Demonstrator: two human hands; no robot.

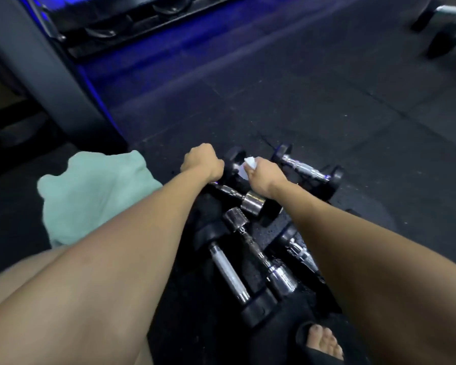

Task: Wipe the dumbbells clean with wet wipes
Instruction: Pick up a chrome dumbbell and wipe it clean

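Note:
Several dumbbells with chrome handles and black ends lie on the dark rubber floor in front of me. My left hand is closed on the far end of one dumbbell and steadies it. My right hand grips a white wet wipe and presses it against the black head of that dumbbell. Another dumbbell lies just to the right of my right hand. Nearer to me lie a chrome-ended dumbbell and a black-ended one.
A pale green towel lies on the floor to the left. A grey machine frame with blue light stands at the back left. More dumbbells sit at the far right. My foot in a black sandal is at the bottom.

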